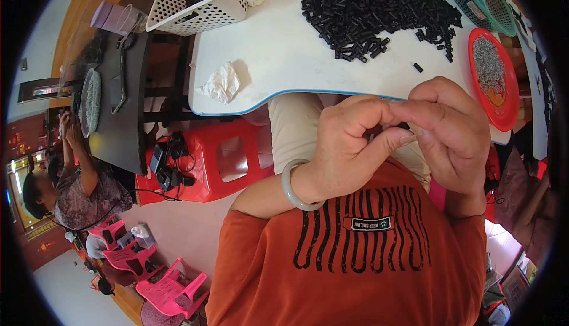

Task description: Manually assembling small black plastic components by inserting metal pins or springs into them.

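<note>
Left hand (355, 142) has thumb and forefinger in a narrow pinch, looks like it's on a little black piece (405, 126). Right hand (450, 133) is curled in with its fingertips right up against that pinch, but its own fingers cover most of the action, so I can't tell if it's gripping something tiny too.

For doing this bit well, I'd say let the left hand be the vise: firm pinch, piece steady, one end poking clear. Let the right fingertips do the fine work, straight on and not at a slant (tiny parts love to ping off somewhere). Bringing both wrists in over the lap, like here, probably steadies things.

As for where the piece sits: between the two sets of fingertips, just off the near edge of the white table (284, 47). A loose black piece (418, 67) lies on the tabletop just beyond the right hand, and the big black pile (367, 12) is farther out. Off to the right there's a red plate (502, 121) holding small silvery bits (489, 65).
</note>
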A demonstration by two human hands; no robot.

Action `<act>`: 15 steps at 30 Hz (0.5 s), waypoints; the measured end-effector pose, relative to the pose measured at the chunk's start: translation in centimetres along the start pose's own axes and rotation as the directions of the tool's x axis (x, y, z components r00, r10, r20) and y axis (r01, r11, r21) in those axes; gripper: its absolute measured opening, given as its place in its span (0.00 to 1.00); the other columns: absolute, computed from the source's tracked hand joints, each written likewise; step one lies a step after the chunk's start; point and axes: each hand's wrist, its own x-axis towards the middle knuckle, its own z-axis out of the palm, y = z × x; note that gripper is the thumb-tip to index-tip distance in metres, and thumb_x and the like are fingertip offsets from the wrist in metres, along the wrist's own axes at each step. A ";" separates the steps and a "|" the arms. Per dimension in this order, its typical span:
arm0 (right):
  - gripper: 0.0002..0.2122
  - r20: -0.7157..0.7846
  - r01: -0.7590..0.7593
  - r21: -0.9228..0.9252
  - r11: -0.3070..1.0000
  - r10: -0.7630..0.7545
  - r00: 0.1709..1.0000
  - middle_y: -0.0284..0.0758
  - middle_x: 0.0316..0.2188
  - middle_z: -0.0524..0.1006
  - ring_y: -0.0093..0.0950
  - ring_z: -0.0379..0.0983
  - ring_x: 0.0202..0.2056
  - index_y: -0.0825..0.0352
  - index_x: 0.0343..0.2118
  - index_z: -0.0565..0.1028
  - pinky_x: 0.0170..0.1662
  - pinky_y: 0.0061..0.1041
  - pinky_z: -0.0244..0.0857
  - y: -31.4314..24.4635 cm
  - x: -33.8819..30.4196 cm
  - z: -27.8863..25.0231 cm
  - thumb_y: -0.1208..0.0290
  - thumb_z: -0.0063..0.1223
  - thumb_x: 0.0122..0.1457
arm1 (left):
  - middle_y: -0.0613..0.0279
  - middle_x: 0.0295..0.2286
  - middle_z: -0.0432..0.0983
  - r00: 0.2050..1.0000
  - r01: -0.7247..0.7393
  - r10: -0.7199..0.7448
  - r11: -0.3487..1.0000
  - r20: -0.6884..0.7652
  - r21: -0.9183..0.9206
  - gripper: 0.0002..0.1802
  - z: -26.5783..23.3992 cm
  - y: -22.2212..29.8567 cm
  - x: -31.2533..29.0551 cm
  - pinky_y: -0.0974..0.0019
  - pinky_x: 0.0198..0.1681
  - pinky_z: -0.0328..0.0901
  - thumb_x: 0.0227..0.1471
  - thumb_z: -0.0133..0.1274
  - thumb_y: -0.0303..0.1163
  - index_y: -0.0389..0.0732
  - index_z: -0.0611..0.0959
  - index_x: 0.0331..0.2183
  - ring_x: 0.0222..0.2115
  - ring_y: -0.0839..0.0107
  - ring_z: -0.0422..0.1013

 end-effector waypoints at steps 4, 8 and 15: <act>0.10 -0.026 -0.012 0.143 0.990 0.016 1.000 0.36 0.26 0.72 0.26 0.70 0.26 0.70 0.36 0.77 0.28 0.21 0.63 0.9 -0.5 0.2 0.77 0.50 0.51 | 0.64 0.17 0.68 0.977 0.132 -0.166 0.965 -0.136 -0.228 0.05 1.0 -0.3 -0.2 0.73 0.22 0.58 0.43 0.59 0.24 0.35 0.77 0.24 0.18 0.75 0.63; 0.12 -0.017 -0.007 0.215 0.977 0.012 1.000 0.36 0.26 0.70 0.24 0.68 0.27 0.71 0.41 0.75 0.29 0.20 0.61 0.9 -0.5 0.2 0.72 0.49 0.54 | 0.65 0.18 0.68 0.979 0.098 -0.140 0.960 -0.148 -0.261 0.05 1.0 0.1 -0.1 0.74 0.22 0.57 0.44 0.59 0.25 0.35 0.78 0.25 0.18 0.77 0.62; 0.14 -0.101 -0.158 0.624 0.765 0.280 0.955 0.33 0.27 0.68 0.22 0.64 0.28 0.75 0.41 0.72 0.32 0.18 0.58 0.8 -1.3 1.3 0.72 0.49 0.54 | 0.64 0.29 0.71 0.995 0.095 -0.094 0.982 0.019 -0.164 0.06 -0.2 0.4 -0.4 0.78 0.34 0.63 0.49 0.53 0.18 0.30 0.75 0.32 0.29 0.81 0.67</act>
